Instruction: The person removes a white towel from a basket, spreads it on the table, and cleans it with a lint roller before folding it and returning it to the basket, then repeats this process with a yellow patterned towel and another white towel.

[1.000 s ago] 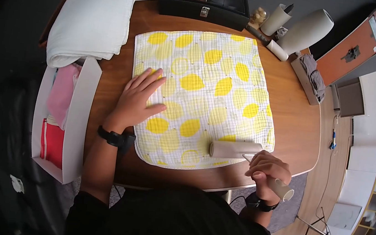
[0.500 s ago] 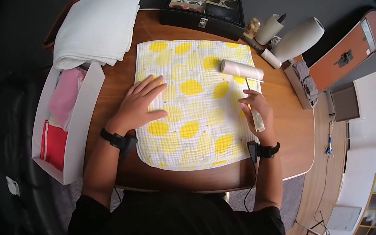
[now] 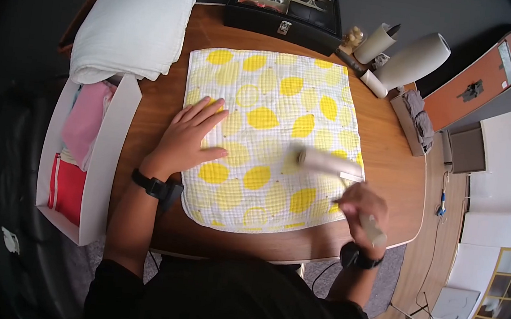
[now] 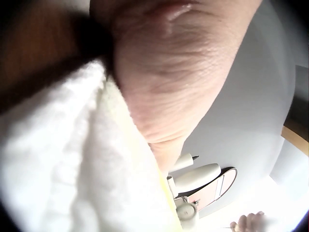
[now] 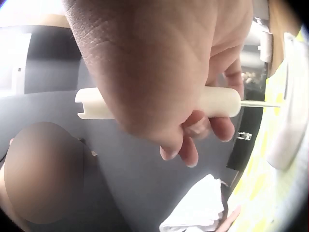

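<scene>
A white cloth with yellow lemons (image 3: 263, 118) lies spread flat on the wooden table. My left hand (image 3: 188, 135) rests on its left side, fingers straight and the thumb apart. In the left wrist view the heel of that hand (image 4: 169, 82) lies against the pale fabric. With my right hand (image 3: 365, 210) I grip a lint roller (image 3: 330, 163), its head over the right part of the cloth and slightly blurred. The right wrist view shows my fingers curled round its white handle (image 5: 222, 101), with a thin metal rod leading to the roll.
A white box of folded clothes (image 3: 114, 144) stands at the left, below folded white cloth (image 3: 135, 28). Behind are a black glasses case (image 3: 282, 28), a white vase (image 3: 415, 61) and another roller (image 3: 374, 83). A small box of grey fabric (image 3: 412, 123) sits at the right.
My right hand took the lint roller from the cloth's near right area to its far right, then back toward me. The left hand stays in place on the cloth.
</scene>
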The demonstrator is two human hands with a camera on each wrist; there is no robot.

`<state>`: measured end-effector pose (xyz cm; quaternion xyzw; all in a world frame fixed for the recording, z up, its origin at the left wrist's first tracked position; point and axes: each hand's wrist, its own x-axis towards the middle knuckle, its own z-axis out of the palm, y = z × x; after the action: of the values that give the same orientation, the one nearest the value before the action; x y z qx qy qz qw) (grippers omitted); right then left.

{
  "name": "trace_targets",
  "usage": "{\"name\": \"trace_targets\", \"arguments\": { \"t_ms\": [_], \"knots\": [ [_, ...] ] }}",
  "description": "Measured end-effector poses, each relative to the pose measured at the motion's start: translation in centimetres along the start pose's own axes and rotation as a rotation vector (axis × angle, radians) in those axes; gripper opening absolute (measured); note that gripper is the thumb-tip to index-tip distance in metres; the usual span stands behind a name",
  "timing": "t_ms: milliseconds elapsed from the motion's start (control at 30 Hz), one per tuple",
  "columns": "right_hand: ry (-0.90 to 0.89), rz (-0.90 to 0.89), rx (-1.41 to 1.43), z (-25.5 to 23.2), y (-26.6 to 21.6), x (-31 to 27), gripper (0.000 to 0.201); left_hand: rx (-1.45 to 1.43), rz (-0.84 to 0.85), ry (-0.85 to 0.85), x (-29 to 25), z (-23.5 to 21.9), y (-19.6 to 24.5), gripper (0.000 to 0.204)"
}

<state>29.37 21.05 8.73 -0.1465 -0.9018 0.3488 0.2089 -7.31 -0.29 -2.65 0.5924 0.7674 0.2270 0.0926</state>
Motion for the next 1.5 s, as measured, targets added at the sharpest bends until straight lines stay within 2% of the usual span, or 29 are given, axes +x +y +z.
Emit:
{"name": "trace_targets", "arguments": {
  "t_ms": [100, 167, 233, 400, 467, 533, 567, 633, 667, 767, 867, 1033, 1100, 1133, 1167, 1233, 1300, 1400, 1500],
  "knots": [
    [0.107, -0.025, -0.213, 2.1, 5.7, 4.1, 0.008, 0.018, -0.006, 0.012, 0.0, 0.1, -0.1, 0.083],
    [0.278, -0.182, -0.150, 4.2, 10.5, 7.8, 0.009, 0.024, -0.006, 0.008, 0.0, 0.0, -0.1, 0.083],
    [0.260, -0.239, -0.168, 4.7, 12.7, 10.4, 0.009, 0.019, -0.003, 0.011, -0.1, 0.3, -0.2, 0.084],
    [0.182, -0.258, -0.134, 3.6, 11.4, 11.0, 0.016, 0.023, 0.011, 0.030, 0.0, 0.6, -0.6, 0.084],
    [0.086, -0.231, -0.178, 2.5, 8.4, 8.5, 0.021, 0.017, 0.015, 0.027, 0.0, 0.3, -0.4, 0.084],
    [0.005, -0.129, -0.206, 1.8, 5.9, 5.0, 0.029, 0.007, 0.016, 0.029, 0.0, 0.1, -0.4, 0.085],
    [-0.009, -0.200, -0.074, 1.6, 4.7, 3.7, 0.031, 0.001, 0.018, 0.033, 0.0, 0.1, -0.4, 0.085],
    [-0.092, -0.090, 0.056, 0.9, 1.5, 0.5, 0.032, -0.025, 0.018, 0.028, 0.0, 0.0, -0.6, 0.085],
    [-0.154, -0.073, 0.171, 0.2, 0.4, -0.7, 0.034, -0.045, 0.017, 0.020, 0.1, -0.1, -0.7, 0.085],
    [-0.164, -0.083, 0.417, -0.7, -1.3, -3.1, 0.047, -0.082, 0.015, 0.010, 0.2, -0.5, -1.0, 0.086],
    [-0.182, -0.083, 0.535, -1.3, -1.3, -3.2, 0.049, -0.096, 0.011, 0.021, 0.1, -0.6, -1.1, 0.088],
    [-0.155, -0.147, 0.342, 0.8, -0.1, 0.8, 0.038, -0.008, -0.083, 0.045, -0.4, -1.1, -1.5, 0.096],
    [-0.071, -0.189, 0.383, 2.4, 2.1, 3.4, 0.025, 0.086, -0.151, 0.044, -0.8, -1.6, -1.6, 0.101],
    [-0.012, -0.168, 0.344, 3.4, 3.8, 4.7, 0.022, 0.071, -0.166, 0.038, -0.9, -1.7, -1.7, 0.103],
    [0.007, -0.243, 0.276, 4.0, 4.9, 6.8, 0.020, 0.057, -0.181, 0.030, -1.0, -1.5, -1.8, 0.105],
    [-0.004, -0.265, 0.144, 5.2, 7.2, 10.2, 0.018, 0.043, -0.192, 0.017, -1.0, -1.4, -1.9, 0.108],
    [0.125, -0.345, 0.112, 7.4, 10.4, 12.7, 0.014, 0.044, -0.186, 0.009, -1.0, -1.5, -1.8, 0.110],
    [0.246, -0.131, 0.082, 9.2, 10.1, 13.1, 0.020, 0.033, -0.188, 0.013, -1.0, -1.5, -2.0, 0.109],
    [0.155, -0.160, 0.008, 8.0, 8.5, 10.8, 0.024, 0.033, -0.182, 0.028, -1.1, -1.2, -2.2, 0.109]
  ]
}}
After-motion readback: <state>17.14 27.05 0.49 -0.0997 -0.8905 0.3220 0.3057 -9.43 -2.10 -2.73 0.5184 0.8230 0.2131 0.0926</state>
